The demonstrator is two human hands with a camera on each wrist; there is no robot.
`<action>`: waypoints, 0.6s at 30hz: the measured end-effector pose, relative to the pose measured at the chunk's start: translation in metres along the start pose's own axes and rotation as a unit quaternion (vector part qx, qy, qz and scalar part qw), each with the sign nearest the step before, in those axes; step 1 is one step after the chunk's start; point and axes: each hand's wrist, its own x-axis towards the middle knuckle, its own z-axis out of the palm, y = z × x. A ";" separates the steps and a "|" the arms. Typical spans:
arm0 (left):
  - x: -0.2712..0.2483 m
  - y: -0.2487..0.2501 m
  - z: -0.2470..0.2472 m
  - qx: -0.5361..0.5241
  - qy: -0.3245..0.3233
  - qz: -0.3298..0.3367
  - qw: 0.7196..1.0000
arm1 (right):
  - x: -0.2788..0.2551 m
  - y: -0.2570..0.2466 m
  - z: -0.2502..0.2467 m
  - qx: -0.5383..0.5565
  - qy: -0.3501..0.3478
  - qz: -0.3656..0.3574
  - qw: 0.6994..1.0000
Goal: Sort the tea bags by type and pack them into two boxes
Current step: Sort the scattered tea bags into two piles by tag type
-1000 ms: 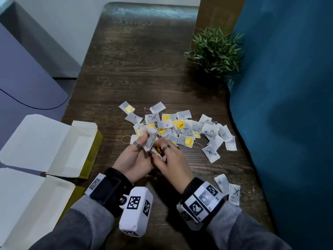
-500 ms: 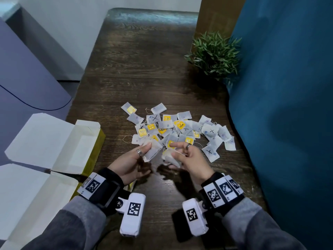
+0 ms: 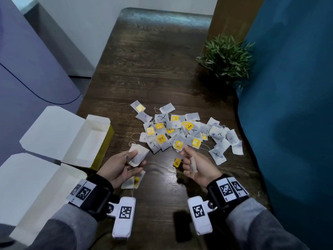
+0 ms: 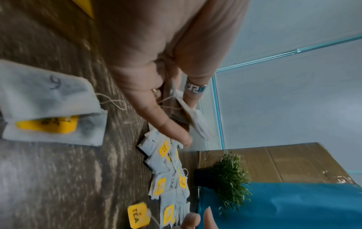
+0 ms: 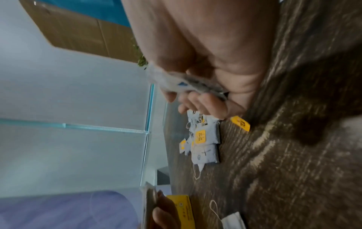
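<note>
We hold one tea bag in each hand above the near edge of the tabletop (image 3: 162, 69). Our left hand (image 3: 120, 168) pinches a white tea bag (image 3: 138, 155) between thumb and fingers, its flat face turned up and its long axis pointing away from us toward the pile (image 3: 183, 134). Our right hand (image 3: 196, 166) curls round a second bag (image 3: 193, 165) held edge-on, whose yellow tag (image 3: 177, 162) dangles on its string just left of the fingers.

The relation that matters, we judge, is where the boxes lie from these grips: both open boxes sit to our left, the farther box (image 3: 88, 141) just beside the left hand and the nearer box (image 3: 32, 192) below it. The left hand is plainly the nearer one, so its bag needs only a short sideways carry; the right hand's bag would have to cross in front of the left hand. The unsorted pile lies ahead of both hands, near the fingertips. Another bag (image 3: 130, 181) lies on the tabletop under the left palm.
</note>
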 end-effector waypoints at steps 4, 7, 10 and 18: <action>-0.002 0.000 -0.013 0.008 0.015 0.021 1.000 | 0.027 -0.004 0.008 -0.239 0.053 -0.061 0.968; -0.003 0.002 -0.021 0.010 0.028 0.041 0.999 | 0.035 -0.005 0.011 -0.567 0.068 -0.096 0.815; 0.000 0.005 -0.027 0.004 0.044 0.048 0.998 | 0.033 0.002 0.011 -0.689 0.041 -0.072 0.720; 0.012 0.012 -0.029 0.003 0.052 0.052 0.997 | 0.036 0.010 -0.009 -0.637 0.019 -0.098 0.764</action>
